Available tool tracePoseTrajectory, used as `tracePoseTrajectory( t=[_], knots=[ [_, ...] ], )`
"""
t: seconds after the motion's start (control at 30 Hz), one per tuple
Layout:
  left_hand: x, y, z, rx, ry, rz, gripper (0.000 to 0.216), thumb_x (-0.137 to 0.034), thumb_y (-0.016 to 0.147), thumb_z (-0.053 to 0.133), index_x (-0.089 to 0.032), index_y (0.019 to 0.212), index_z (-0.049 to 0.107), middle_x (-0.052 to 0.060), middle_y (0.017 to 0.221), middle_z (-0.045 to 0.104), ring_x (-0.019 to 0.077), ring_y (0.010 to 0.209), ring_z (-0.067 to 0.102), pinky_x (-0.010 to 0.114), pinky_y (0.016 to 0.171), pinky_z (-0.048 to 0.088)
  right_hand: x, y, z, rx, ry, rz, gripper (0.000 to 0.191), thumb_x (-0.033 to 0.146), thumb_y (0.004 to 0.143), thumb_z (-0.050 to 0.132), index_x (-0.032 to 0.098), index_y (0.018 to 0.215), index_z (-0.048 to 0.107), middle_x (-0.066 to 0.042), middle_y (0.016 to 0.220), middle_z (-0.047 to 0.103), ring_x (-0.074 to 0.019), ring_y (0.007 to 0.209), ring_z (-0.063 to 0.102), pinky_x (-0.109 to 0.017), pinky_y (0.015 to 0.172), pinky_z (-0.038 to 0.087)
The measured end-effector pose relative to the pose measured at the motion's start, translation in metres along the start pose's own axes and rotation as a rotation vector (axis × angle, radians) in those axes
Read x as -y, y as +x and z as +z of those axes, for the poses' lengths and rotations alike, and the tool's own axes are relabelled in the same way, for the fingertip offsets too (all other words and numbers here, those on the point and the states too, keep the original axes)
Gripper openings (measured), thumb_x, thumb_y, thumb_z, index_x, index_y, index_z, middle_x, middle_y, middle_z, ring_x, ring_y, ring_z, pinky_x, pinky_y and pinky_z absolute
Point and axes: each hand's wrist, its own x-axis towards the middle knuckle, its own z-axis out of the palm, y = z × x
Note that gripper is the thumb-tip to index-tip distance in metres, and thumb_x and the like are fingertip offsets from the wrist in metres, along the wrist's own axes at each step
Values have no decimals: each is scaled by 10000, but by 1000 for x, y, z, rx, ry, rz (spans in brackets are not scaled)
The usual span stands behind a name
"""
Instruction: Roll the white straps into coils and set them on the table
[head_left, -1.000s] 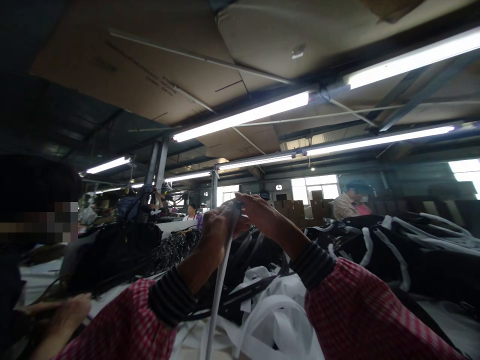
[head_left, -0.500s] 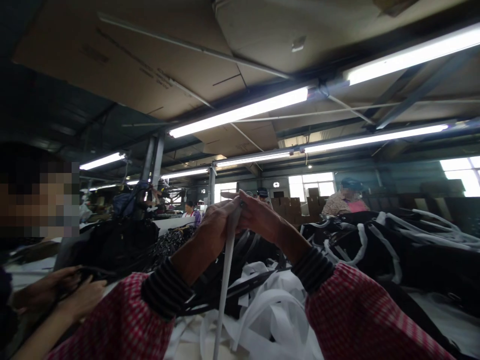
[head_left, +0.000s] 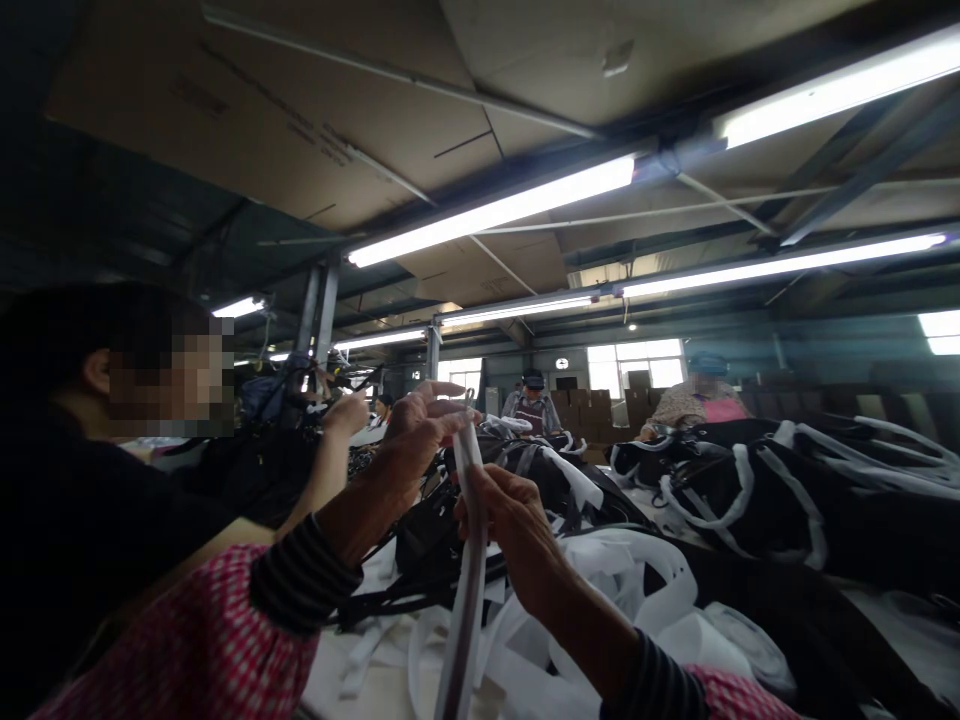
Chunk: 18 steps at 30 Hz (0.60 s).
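A long strap [head_left: 469, 610], white at its edges and darker down the middle, hangs upright in front of me and runs out of the bottom of the view. My left hand [head_left: 416, 430] pinches its top end between thumb and fingers, where a small loop-like tip sticks up. Lower down, my right hand [head_left: 517, 530] has its thumb and fingers closed around the same strap from the right side. Some of the right fingers are hidden behind it. Loose white strips [head_left: 540, 650] lie in a heap below both hands.
A co-worker [head_left: 150, 480] in dark clothing stands close on my left, one arm raised. Black bags [head_left: 885, 520] with white-wrapped straps pile up on the right. Two more people [head_left: 532, 405] are further back, before stacked cardboard boxes [head_left: 585, 408]. A white roll [head_left: 750, 640] lies right of my arm.
My right hand has come down along the strap, away from my left hand, which stays near the top. The co-worker on the left has leaned closer and raised an arm.
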Motion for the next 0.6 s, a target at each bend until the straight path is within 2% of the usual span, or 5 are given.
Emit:
tracePoseTrajectory(
  t=[0.1, 0.2, 0.33, 0.5, 0.6],
  knots=[
    [-1, -3, 0, 42, 29, -30, 305, -274, 670, 853, -164, 923, 723, 67, 904, 774, 238, 876, 729, 298, 712, 535, 5, 3, 4, -24, 56, -16, 445, 620, 850, 711, 176, 864, 699, -32, 729, 672, -139, 577, 587, -236, 524, 419],
    [1, -6, 1, 61, 42, -119, 291, -274, 642, 860, -155, 873, 728, 69, 877, 770, 224, 811, 716, 290, 671, 527, 8, 7, 10, -65, 150, -15, 433, 606, 821, 743, 176, 838, 691, -37, 750, 669, -146, 600, 599, -250, 543, 442],
    [4, -9, -6, 80, 29, -198, 299, -320, 659, 847, -149, 863, 709, 75, 884, 757, 205, 780, 699, 299, 676, 555, 7, 9, 12, -89, 203, 8, 429, 580, 781, 779, 175, 745, 641, -6, 624, 586, -101, 465, 463, -241, 451, 351],
    [-1, -11, -22, 218, 190, -139, 399, -246, 614, 880, -185, 982, 737, 31, 823, 728, 173, 689, 660, 247, 577, 497, 10, 0, 7, -43, 69, -27, 403, 515, 820, 751, 158, 691, 615, 29, 554, 476, -64, 431, 330, -232, 424, 210],
    [-8, -14, -32, 203, 184, -128, 237, -180, 587, 870, -153, 800, 769, 31, 716, 694, 146, 628, 613, 231, 570, 472, 14, -7, 4, 7, -73, -36, 409, 511, 863, 706, 150, 694, 617, 36, 538, 435, -65, 455, 300, -237, 442, 174]
  ],
)
